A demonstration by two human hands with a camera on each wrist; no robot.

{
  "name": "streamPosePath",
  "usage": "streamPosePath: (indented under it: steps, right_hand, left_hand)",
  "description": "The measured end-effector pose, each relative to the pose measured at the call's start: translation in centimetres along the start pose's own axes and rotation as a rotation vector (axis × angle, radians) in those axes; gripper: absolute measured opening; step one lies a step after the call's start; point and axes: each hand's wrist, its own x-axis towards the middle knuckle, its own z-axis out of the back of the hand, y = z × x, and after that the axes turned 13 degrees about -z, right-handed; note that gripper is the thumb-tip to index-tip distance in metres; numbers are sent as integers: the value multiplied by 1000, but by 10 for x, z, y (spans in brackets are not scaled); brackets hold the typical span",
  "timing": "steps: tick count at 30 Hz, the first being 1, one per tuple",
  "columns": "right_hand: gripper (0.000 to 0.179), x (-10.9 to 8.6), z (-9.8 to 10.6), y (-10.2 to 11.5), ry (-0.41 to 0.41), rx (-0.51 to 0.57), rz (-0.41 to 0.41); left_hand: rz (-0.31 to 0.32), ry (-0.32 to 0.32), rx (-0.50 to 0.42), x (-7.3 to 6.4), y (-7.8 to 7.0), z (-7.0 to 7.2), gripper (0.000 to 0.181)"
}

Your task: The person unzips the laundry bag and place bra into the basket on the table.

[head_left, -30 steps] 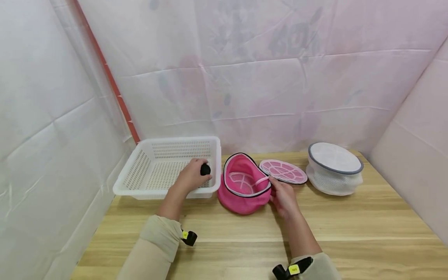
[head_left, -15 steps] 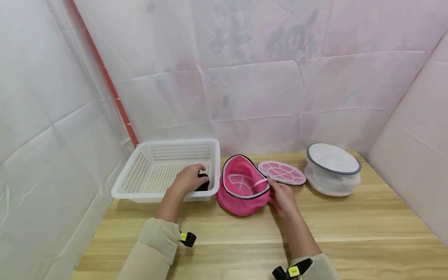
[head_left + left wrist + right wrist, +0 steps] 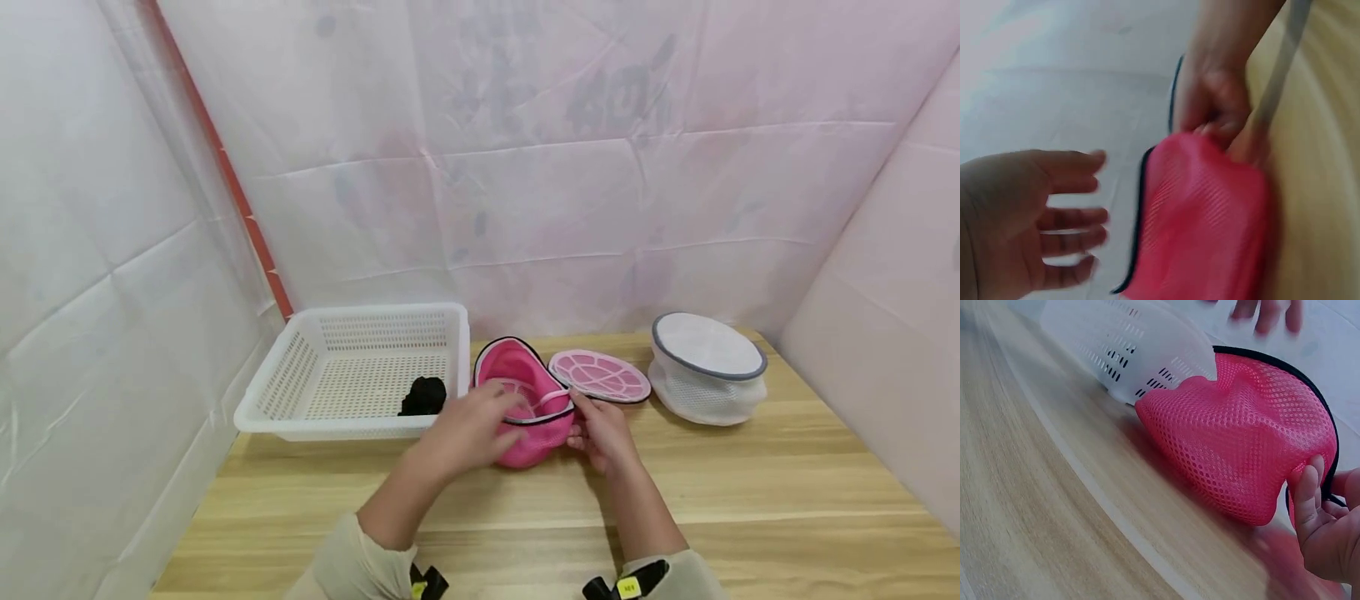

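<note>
A pink mesh laundry bag [image 3: 536, 442] stands unzipped on the table, its round lid [image 3: 600, 375] folded out to the right. My right hand [image 3: 606, 435] pinches the bag's rim at the right side, thumb on one face and fingers on the other in the right wrist view. With its fingers spread, my left hand [image 3: 468, 429] hovers at the bag's left front, partly covering the mouth; the left wrist view shows this hand [image 3: 1029, 231] apart from the mesh and holding nothing. A black bundled cloth [image 3: 424, 395] lies in the white basket's front right corner.
The white slotted plastic basket [image 3: 277, 367] stands left of the bag, close to it. A white mesh laundry bag [image 3: 708, 387] with a grey rim sits at the right. Behind the wooden table [image 3: 712, 500] hangs a pale sheet [image 3: 540, 183].
My left hand let go of the black cloth in the basket and moved right to the pink bag, its fingers spreading. The right hand keeps its pinch on the rim.
</note>
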Motion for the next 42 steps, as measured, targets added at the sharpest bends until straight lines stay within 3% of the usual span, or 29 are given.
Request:
streamPosePath:
  steps: [4,7,13,19,21,23,27,29,32,34,36,39,42]
  right_hand:
    - [35,-1,1,0,13,12,1]
    - [36,-1,3,0,3,-37,4]
    - [42,-4,10,-1,-57,-233,31]
    - [51,-14,26,10,-147,-467,154]
    - [53,-18,36,16,-214,-544,253]
    - [49,-20,46,22,-331,-634,411]
    - [27,-19,70,36,-591,-766,853]
    - [16,-16,83,44,-681,-838,1058]
    - [29,-12,104,54,-765,-973,1207]
    - [42,-11,117,58,-790,-1058,1185]
    - [47,-11,127,60,-802,-1125,1101]
    - [44,-10,139,63,-795,-1180,991]
    - [34,-10,146,64,-813,-1174,961]
  left_hand:
    - [49,192,44,0,-9,-29,45]
    - [90,270,71,0,-7,-53,54]
    - [124,282,185,5,0,-92,46]
    - [207,257,278,19,8,-104,26]
    - [243,257,294,24,12,-105,25]
    - [277,260,303,29,16,-105,26]
    - [345,277,309,36,25,-107,30]
    - [373,281,316,39,29,-107,32]
    - [408,281,315,43,33,-108,35]
    - [429,273,296,45,36,-109,36]
    - [449,260,268,47,38,-110,37]
    - [470,245,227,49,42,-113,39]
    - [473,237,188,51,44,-115,42]
